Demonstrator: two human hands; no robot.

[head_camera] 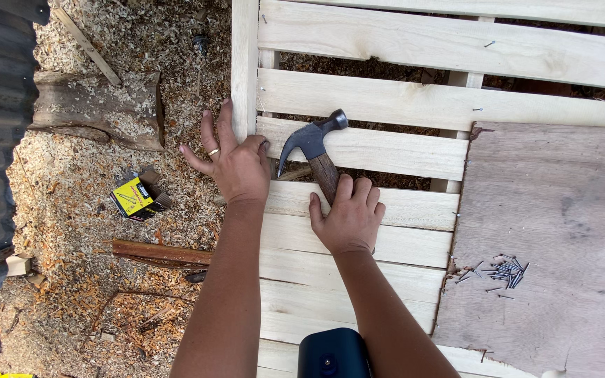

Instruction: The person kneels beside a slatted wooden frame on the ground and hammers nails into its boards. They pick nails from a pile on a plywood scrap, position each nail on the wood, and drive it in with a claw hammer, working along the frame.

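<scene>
The right hand (pixel 348 220) has its fingers closed around a wooden-handled claw hammer (pixel 314 150); the left hand (pixel 236 164), fingers spread open, presses the pale slatted wooden frame (pixel 386 105). A yellow cardboard box (pixel 138 197), contents unclear, lies left on the sawdust.

The pallet (pixel 400 105) is lying on the sawdust ground (pixel 71 203) and is filling the middle and right. The hammer (pixel 316 150) is lying on a slat, its head pointing to 11 o'clock. The left hand (pixel 236 164) is resting at 9 o'clock of the hammer, on the pallet edge. The right hand (pixel 348 217) is sitting at 5 o'clock of the hammer head, on the handle. The board (pixel 561 231) is lying on the pallet at 3 o'clock, with nails (pixel 502 271) on it. The small box (pixel 138 197) is lying at 9 o'clock of the left hand, the log (pixel 96 108) at 10 o'clock.
</scene>
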